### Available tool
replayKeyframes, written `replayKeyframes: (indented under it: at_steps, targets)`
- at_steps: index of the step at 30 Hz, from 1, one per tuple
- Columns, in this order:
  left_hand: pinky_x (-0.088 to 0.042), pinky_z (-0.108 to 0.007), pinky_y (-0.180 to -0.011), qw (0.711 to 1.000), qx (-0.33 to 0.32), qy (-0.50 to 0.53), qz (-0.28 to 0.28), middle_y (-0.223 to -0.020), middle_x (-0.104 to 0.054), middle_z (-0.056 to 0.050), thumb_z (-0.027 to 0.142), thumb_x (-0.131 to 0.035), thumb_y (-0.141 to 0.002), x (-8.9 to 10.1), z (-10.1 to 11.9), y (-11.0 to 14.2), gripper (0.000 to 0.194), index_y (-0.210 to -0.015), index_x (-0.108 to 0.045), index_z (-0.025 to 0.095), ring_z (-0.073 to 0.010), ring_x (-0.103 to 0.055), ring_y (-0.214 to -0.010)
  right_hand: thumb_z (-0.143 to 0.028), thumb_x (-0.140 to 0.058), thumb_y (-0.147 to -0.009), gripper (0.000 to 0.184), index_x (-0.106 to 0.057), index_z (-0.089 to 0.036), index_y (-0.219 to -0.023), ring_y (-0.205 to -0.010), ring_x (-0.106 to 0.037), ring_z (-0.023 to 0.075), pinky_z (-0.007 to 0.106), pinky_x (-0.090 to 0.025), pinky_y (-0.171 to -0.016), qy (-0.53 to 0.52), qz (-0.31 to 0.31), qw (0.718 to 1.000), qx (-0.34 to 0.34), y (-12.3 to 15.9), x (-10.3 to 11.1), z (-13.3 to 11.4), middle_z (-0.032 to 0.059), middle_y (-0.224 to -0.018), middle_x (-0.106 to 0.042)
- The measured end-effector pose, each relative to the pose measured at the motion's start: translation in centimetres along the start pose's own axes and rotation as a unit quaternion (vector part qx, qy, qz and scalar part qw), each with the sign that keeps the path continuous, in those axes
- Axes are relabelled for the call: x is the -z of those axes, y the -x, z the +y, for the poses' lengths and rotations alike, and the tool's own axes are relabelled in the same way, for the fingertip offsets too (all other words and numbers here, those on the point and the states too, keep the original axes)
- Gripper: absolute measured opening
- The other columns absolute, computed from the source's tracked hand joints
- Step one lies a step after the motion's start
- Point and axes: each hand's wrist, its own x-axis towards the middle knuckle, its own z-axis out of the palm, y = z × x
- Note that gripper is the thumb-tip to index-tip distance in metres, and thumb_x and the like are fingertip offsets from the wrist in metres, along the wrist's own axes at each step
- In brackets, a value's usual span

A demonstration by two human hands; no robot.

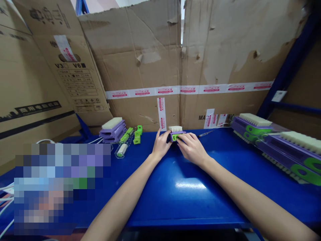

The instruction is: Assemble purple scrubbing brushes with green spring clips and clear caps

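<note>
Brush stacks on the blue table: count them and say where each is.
3 visible: the left stack by the loose green pieces, the back right stack and the front right stack. The blurring at left may hide more.

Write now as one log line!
left hand: holding small purple white-bristled brush | right hand: on its green part | nearby: stacked purple brushes on blue table

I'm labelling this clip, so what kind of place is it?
Probably a small assembly workbench: purple brushes stacked at the right, loose green parts on the blue table, and a screwdriver-like tool.
</note>
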Motion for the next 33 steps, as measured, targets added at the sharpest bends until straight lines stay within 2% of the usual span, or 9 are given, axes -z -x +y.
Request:
replayKeyframes:
  at_steps: [8, 12, 23, 30, 33]
  targets:
    - [-0.027, -0.047, -0.110, 1.000, 0.014, -0.011, 0.003, -0.107, -0.067, -0.009, 0.021, -0.059, -0.079, 0.18, -0.14, -0.10, 0.035, -0.112, -0.052, 0.016, -0.0205, -0.063, -0.098, -0.019, -0.047, -0.085, 0.027, -0.061, -0.011, -0.107, -0.098, -0.051, 0.0241, 0.042, -0.034, -0.089, 0.017, 0.029, 0.999, 0.008, 0.07, 0.31, -0.28, 0.0138, -0.106, -0.062]
    - [-0.027, -0.047, -0.110, 1.000, 0.005, -0.011, -0.003, -0.109, -0.066, -0.008, 0.019, -0.057, -0.079, 0.08, -0.03, -0.03, 0.033, -0.112, -0.052, 0.016, -0.0199, -0.063, -0.099, -0.019, -0.044, -0.086, 0.029, -0.060, -0.012, -0.109, -0.099, -0.050, 0.0242, 0.043, -0.032, -0.091, 0.014, 0.005, 1.000, 0.017, 0.05, 0.20, -0.36, 0.0134, -0.106, -0.061]
    - [-0.027, -0.047, -0.110, 1.000, 0.010, -0.006, -0.008, -0.107, -0.067, -0.008, 0.018, -0.057, -0.079, 0.23, -0.12, -0.03, 0.033, -0.112, -0.053, 0.016, -0.0204, -0.063, -0.099, -0.024, -0.048, -0.084, 0.033, -0.058, -0.010, -0.112, -0.101, -0.048, 0.0277, 0.043, -0.036, -0.084, -0.023, -0.056, 0.998, -0.034, -0.15, 0.11, -0.87, 0.0167, -0.112, -0.057]
    - [-0.027, -0.048, -0.110, 1.000, 0.009, -0.003, 0.009, -0.108, -0.067, -0.007, 0.023, -0.057, -0.081, 0.16, -0.23, -0.13, 0.032, -0.112, -0.052, 0.018, -0.0205, -0.064, -0.098, -0.020, -0.046, -0.085, 0.034, -0.057, -0.013, -0.116, -0.097, -0.050, 0.0245, 0.043, -0.035, -0.087, -0.038, -0.003, 0.999, -0.027, 0.28, -0.05, -0.37, 0.0138, -0.108, -0.060]
    - [-0.027, -0.047, -0.110, 1.000, 0.010, -0.005, 0.011, -0.107, -0.067, -0.009, 0.023, -0.059, -0.080, 0.13, -0.21, -0.10, 0.032, -0.111, -0.052, 0.016, -0.0204, -0.064, -0.096, -0.021, -0.045, -0.085, 0.033, -0.058, -0.014, -0.115, -0.098, -0.050, 0.0246, 0.044, -0.033, -0.090, -0.026, -0.009, 0.999, -0.027, 0.28, -0.08, -0.43, 0.0133, -0.108, -0.061]
